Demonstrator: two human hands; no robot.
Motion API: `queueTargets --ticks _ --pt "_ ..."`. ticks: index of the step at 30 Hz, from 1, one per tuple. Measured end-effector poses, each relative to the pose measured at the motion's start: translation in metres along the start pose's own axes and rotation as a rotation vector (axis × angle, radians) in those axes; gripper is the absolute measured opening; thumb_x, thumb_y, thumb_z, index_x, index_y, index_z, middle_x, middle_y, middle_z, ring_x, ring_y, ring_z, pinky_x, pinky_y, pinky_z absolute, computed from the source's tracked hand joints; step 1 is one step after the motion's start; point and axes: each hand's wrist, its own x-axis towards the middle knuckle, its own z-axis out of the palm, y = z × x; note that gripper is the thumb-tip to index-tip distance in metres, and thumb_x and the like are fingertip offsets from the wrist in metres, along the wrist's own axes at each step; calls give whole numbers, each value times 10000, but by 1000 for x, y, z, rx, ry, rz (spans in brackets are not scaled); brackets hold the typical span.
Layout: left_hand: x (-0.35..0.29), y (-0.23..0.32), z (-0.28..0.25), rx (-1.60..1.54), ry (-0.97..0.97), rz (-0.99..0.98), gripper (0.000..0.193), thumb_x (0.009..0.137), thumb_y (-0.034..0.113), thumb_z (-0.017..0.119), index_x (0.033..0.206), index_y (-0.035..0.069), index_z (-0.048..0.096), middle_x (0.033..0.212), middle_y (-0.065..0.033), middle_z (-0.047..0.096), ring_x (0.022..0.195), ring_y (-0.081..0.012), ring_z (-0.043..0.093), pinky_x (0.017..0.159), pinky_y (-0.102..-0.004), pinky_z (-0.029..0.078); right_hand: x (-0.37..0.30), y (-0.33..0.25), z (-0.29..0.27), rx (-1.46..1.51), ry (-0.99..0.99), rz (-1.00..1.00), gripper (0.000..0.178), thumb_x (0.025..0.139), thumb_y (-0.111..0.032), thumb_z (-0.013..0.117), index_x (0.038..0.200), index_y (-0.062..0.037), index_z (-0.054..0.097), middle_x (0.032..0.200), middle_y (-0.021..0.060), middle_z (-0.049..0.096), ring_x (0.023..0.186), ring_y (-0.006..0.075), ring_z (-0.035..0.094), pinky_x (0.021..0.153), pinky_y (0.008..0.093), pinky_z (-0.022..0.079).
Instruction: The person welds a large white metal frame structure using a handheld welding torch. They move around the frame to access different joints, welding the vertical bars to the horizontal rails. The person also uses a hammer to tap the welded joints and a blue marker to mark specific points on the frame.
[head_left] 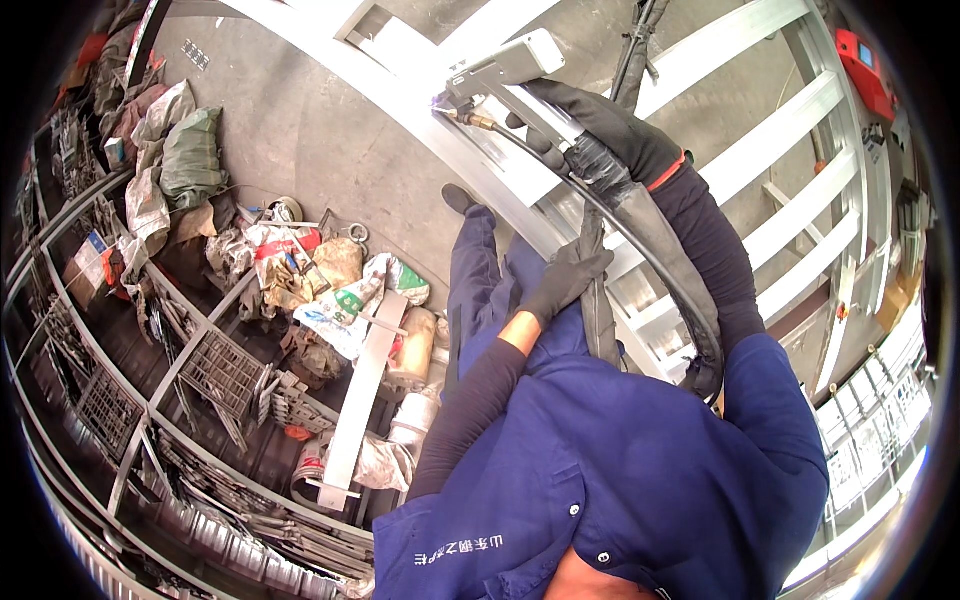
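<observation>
A grey concrete floor (300, 120) lies under one pale metal frame (720, 50) at right; one scrap-filled rack (192, 352) stands near left, one red machine (862, 75) far right. Of two gloved hands, the right hand (620, 130) is wrapped round one torch (512, 68), far middle, its tip glowing at the frame. The left hand (565, 283), nearer, curls around one grey sleeve (600, 320).

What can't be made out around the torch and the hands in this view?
All in the head view:
- Metal frame right at the torch's tip: washed out by glare.
- Right hand's palm: hidden by the hand itself.
- Left hand's grip on the grey sleeve: its own back hides the palm.
- Black hose's lower end: lost behind the blue shirt.
- Red machine's screen: too small.
</observation>
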Motion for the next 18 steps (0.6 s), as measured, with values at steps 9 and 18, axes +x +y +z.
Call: queueTargets --ticks 9,18 --pt "-1 -3 2 67 27 50 518 811 485 569 982 -3 591 786 -77 649 741 -156 622 714 -285 466 -13 5 -3 -86 -19 -34 415 975 -270 393 1288 3 409 916 85 559 679 53 555 547 180 501" --pt "-9 3 50 126 -228 99 564 859 446 528 1256 52 460 957 -156 624 856 -291 600 780 -375 450 -92 -18 8 348 232 274 398 970 -324 391 1196 -13 495 840 86 598 651 114 593 586 223 509"
